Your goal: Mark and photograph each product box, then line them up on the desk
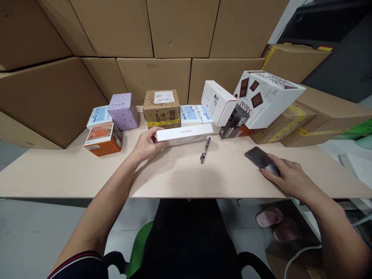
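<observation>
My left hand (149, 145) grips one end of a long, flat white box (186, 132), thumb in front and fingers behind. The box stretches to the right in front of a brown carton (162, 108) and a blue-and-white box (194, 114). On the right side of the table, my right hand (286, 174) is closed around the near end of a dark smartphone (260, 158), whose back with its camera strip faces up. Between the hands lies a clear pen (205, 150) with dark ends.
At the left stand a purple box (123, 111), an orange box (103, 139) and another blue-and-white box (98, 116). A tilted white box (218, 101), a black box (234, 123) and a large white Meal box (264, 100) crowd the right. Large cardboard boxes (154, 75) wall the back.
</observation>
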A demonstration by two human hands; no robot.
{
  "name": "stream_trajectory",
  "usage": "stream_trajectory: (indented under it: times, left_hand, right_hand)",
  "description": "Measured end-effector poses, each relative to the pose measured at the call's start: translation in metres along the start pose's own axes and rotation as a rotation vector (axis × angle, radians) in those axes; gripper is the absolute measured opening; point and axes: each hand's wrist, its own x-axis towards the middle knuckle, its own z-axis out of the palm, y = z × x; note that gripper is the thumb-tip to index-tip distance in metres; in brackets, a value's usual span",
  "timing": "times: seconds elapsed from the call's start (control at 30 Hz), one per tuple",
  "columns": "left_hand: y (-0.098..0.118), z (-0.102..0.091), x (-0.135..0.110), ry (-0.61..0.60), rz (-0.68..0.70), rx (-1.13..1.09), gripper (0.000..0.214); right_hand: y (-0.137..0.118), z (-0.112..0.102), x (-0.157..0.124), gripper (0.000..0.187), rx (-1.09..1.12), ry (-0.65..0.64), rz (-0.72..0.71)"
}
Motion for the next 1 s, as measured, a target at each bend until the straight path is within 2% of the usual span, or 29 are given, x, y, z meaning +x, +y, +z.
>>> stream_trajectory:
  times: [0.1,0.2,0.27,0.37,0.43,0.5,0.57,0.67,0.73,0.77,0.8,0.87,1.0]
  left_hand:
    - [0.008,-0.002,0.0,-0.029,-0.023,-0.06,0.048]
    - [0.015,-0.006,0.0,-0.068,-0.04,-0.111,0.048]
    - [0.018,-0.008,-0.001,-0.088,-0.04,-0.141,0.046]
    - [0.019,-0.012,-0.002,-0.123,-0.027,-0.166,0.045]
    - [0.017,-0.015,-0.001,-0.138,-0.018,-0.161,0.044]
    - [0.013,-0.022,0.001,-0.123,0.013,-0.155,0.043]
    - [0.009,-0.034,0.007,-0.023,0.072,-0.18,0.045]
    - [0.003,-0.06,0.022,0.393,0.114,-0.161,0.048]
    - [-0.002,-0.079,0.036,0.698,0.058,0.084,0.041]
    - [-0.004,-0.087,0.044,0.752,0.042,0.254,0.046]
    - [-0.007,-0.093,0.052,0.781,0.03,0.386,0.052]
    - [-0.015,-0.103,0.071,0.745,0.009,0.487,0.061]
    - [-0.031,-0.109,0.104,0.687,-0.087,0.399,0.063]
  right_hand:
    - [-0.024,-0.01,0.004,0.059,0.014,0.051,-0.042]
    - [-0.07,-0.023,0.012,0.06,0.153,0.13,-0.121]
    - [-0.105,-0.03,0.022,0.068,0.294,0.145,-0.16]
    - [-0.149,-0.034,0.042,0.079,0.527,0.066,-0.19]
    - [-0.169,-0.031,0.056,0.072,0.642,-0.011,-0.231]
    - [-0.183,-0.025,0.068,0.057,0.71,-0.047,-0.282]
    - [-0.193,-0.02,0.075,0.048,0.802,-0.009,-0.284]
    - [-0.203,-0.016,0.08,0.044,1.051,0.128,-0.142]
    - [-0.207,-0.017,0.083,0.042,1.179,0.23,-0.027]
    - [-0.208,-0.018,0.085,0.041,1.211,0.275,0.013]
    - [-0.209,-0.02,0.089,0.041,1.228,0.309,0.04]
    - [-0.211,-0.022,0.098,0.043,1.235,0.346,0.074]
    - [-0.22,-0.023,0.123,0.048,1.156,0.358,0.099]
